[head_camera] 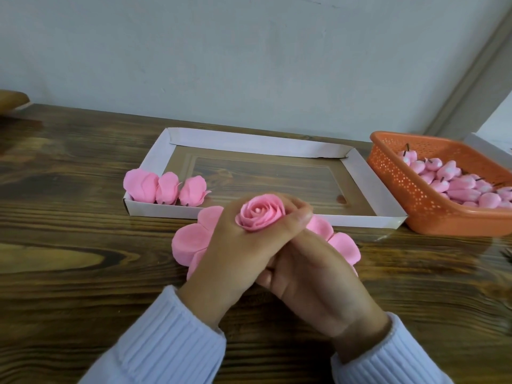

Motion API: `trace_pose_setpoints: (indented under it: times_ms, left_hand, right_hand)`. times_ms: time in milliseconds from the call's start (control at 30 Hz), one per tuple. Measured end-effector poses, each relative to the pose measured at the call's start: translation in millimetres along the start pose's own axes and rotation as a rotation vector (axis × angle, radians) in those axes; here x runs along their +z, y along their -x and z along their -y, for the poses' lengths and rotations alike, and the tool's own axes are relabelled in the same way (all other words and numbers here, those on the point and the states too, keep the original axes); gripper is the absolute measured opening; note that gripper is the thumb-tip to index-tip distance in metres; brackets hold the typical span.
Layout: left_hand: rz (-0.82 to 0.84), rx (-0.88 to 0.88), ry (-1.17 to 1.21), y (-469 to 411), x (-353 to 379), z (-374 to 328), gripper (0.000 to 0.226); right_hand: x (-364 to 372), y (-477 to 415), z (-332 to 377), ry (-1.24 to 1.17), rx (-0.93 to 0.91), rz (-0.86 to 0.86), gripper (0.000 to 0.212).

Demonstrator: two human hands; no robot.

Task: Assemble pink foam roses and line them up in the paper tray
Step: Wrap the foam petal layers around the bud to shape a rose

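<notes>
A finished pink foam rose [260, 214] stands upright between both hands, just in front of the white paper tray [249, 144]. My left hand [235, 253] wraps its fingers round the bloom from the left. My right hand [318, 275] curls in from the right beneath it, thumb against the rose's side; the rose's base is hidden. Three pink roses [166, 189] lie side by side in the tray's near-left corner. Under my hands sits a stack of flat pink foam petals [191, 242].
An orange perforated basket [415, 195] holding several pink buds with dark stems [465, 184] stands right of the tray. A white box edge [482, 145] shows behind it. The wooden table ends at a pale wall. A brown wooden object [11, 101] sits at the far left.
</notes>
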State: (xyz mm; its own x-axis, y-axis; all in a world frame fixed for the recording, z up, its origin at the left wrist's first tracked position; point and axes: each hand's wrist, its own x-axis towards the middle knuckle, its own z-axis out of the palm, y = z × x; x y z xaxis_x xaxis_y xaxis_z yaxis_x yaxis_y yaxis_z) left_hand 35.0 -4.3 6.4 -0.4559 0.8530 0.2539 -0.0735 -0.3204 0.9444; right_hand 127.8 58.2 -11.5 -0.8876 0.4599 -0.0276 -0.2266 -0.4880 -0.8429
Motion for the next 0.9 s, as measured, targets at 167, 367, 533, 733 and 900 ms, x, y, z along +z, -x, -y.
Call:
trace_pose_setpoints:
  times_ms: [167,367,533,733,900]
  left_hand:
    - [0.031,0.076,-0.042,-1.7,-3.7,-1.4,0.011]
    - [0.070,0.006,-0.032,-1.3,-3.1,-2.8,0.007]
    - [0.067,-0.035,0.042,-3.4,-2.9,-1.1,0.015]
    - [0.099,-0.088,0.005,-2.1,-2.5,-1.7,0.010]
    - [0.092,-0.022,-0.033,-2.5,-4.7,-1.6,0.017]
  right_hand:
    - [-1.2,2.3,0.5,-0.094,-0.051,0.079,0.036]
    - [0.7,1.4,0.5,-0.017,0.008,0.035,0.029]
    - [2.4,2.2,0.8,-0.065,-0.068,0.065,0.038]
    - [0.9,0.1,-3.5,0.018,-0.019,-0.017,0.031]
    - [2.3,2.5,-0.8,-0.092,-0.062,0.058,0.028]
